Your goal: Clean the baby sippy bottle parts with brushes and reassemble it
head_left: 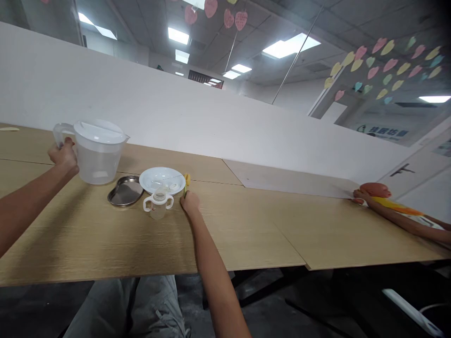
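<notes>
My left hand is closed round the handle of a large translucent plastic pitcher with a white lid. The pitcher is upright; I cannot tell whether its base touches the table. On the right, my right hand grips a slim green-handled tool with a yellow head, whose exact kind is too small to make out. Between the hands are a kidney-shaped steel tray, a white bowl with small clear parts in it, and a clear baby bottle with two white handles, standing in front of the bowl.
The wooden table runs along a white wall. At the far right, another person's arms reach to a baby doll on the table. A flat cream piece lies at the far left.
</notes>
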A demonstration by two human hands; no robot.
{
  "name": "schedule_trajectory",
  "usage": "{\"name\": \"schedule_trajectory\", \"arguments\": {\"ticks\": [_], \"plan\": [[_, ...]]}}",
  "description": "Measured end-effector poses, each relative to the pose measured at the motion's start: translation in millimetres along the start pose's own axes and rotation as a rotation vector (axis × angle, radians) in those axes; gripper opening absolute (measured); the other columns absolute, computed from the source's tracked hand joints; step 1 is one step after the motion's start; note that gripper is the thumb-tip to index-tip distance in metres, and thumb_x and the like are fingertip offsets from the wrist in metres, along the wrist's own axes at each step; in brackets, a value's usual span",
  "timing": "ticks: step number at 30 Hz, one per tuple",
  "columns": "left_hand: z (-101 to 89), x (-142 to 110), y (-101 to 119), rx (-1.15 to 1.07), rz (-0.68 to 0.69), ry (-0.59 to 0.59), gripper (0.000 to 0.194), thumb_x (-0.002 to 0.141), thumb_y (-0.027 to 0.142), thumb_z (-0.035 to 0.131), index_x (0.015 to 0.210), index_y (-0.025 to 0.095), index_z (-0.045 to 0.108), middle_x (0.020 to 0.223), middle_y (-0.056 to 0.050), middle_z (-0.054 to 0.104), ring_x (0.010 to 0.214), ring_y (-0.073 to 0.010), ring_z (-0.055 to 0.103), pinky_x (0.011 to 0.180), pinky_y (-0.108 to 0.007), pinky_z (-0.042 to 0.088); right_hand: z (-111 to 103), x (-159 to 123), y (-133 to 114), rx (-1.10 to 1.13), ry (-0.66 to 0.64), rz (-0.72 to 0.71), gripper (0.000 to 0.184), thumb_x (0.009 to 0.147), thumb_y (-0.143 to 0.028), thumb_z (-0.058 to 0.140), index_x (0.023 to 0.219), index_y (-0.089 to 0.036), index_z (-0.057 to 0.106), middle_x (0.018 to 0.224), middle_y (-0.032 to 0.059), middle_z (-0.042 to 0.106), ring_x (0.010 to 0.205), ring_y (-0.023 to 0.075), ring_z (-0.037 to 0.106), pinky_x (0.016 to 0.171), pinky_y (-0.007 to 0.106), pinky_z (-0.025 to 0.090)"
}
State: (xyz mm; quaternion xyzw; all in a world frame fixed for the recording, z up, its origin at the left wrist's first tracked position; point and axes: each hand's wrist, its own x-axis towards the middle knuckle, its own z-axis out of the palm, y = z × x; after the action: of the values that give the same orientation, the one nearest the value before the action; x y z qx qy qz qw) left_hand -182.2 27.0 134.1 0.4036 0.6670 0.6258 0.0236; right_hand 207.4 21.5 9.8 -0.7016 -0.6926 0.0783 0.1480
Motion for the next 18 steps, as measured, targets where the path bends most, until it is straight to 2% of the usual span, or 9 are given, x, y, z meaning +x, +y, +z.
{"name": "schedule_trajectory", "arguments": {"ticks": [2, 4, 7, 10, 12, 18], "plan": [[1.3, 3, 11, -0.053, -0.033, 0.082, 0.023, 0.089, 0.040, 0.039, 0.078, 0.020, 0.035, 0.070, 0.004, 0.031, 0.067, -0.0105, 0.031, 0.064, -0.027, 0.033, 1, 0, 0, -0.004, 0.002, 0.003, 0.028, 0.093, -0.024, 0.044, 0.108, -0.013, 0.065, 0.109, 0.0161, 0.069, 0.101, 0.0267, 0.066, 0.081, 0.032, 0.050], [2.9, 1, 27, -0.128, 0.005, 0.088, 0.018, 0.084, 0.034, 0.049, 0.082, 0.016, 0.045, 0.073, 0.004, 0.040, 0.069, -0.0098, 0.036, 0.066, -0.025, 0.036, 1, 1, 0, -0.008, 0.002, 0.014, 0.027, 0.093, -0.025, 0.045, 0.108, -0.013, 0.065, 0.108, 0.0163, 0.069, 0.101, 0.0271, 0.066, 0.081, 0.032, 0.050], [6.1, -12, 53, -0.089, 0.178, -0.021, 0.022, 0.078, 0.036, 0.060, 0.081, 0.014, 0.054, 0.072, 0.004, 0.046, 0.071, -0.0112, 0.039, 0.068, -0.026, 0.038, 1, 1, 1, -0.007, -0.002, 0.015, 0.027, 0.093, -0.024, 0.046, 0.108, -0.014, 0.065, 0.109, 0.0164, 0.069, 0.102, 0.0273, 0.066, 0.081, 0.032, 0.050], [10.4, -33, 78, 0.054, 0.493, -0.112, 0.017, 0.077, 0.033, 0.060, 0.075, 0.017, 0.056, 0.076, 0.001, 0.053, 0.080, -0.0153, 0.045, 0.081, -0.031, 0.039, -1, -1, 0, -0.008, -0.006, 0.012, 0.026, 0.093, -0.024, 0.046, 0.108, -0.014, 0.065, 0.110, 0.0162, 0.069, 0.103, 0.0266, 0.066, 0.082, 0.032, 0.050], [13.8, -47, 92, 0.080, 0.620, -0.167, 0.013, 0.077, 0.031, 0.057, 0.077, 0.018, 0.058, 0.080, -0.001, 0.057, 0.085, -0.0176, 0.046, 0.085, -0.033, 0.038, -3, -2, -1, -0.010, -0.011, 0.014, 0.026, 0.093, -0.025, 0.046, 0.108, -0.014, 0.065, 0.110, 0.0158, 0.069, 0.103, 0.0261, 0.066, 0.082, 0.031, 0.050], [18.4, -72, 114, 0.103, 0.686, -0.320, 0.015, 0.079, 0.032, 0.053, 0.082, 0.019, 0.059, 0.081, -0.004, 0.059, 0.085, -0.0194, 0.046, 0.079, -0.032, 0.037, -4, -2, -1, -0.012, -0.015, 0.002, 0.027, 0.093, -0.026, 0.047, 0.108, -0.013, 0.065, 0.110, 0.0161, 0.069, 0.102, 0.0258, 0.066, 0.081, 0.031, 0.050]]}}
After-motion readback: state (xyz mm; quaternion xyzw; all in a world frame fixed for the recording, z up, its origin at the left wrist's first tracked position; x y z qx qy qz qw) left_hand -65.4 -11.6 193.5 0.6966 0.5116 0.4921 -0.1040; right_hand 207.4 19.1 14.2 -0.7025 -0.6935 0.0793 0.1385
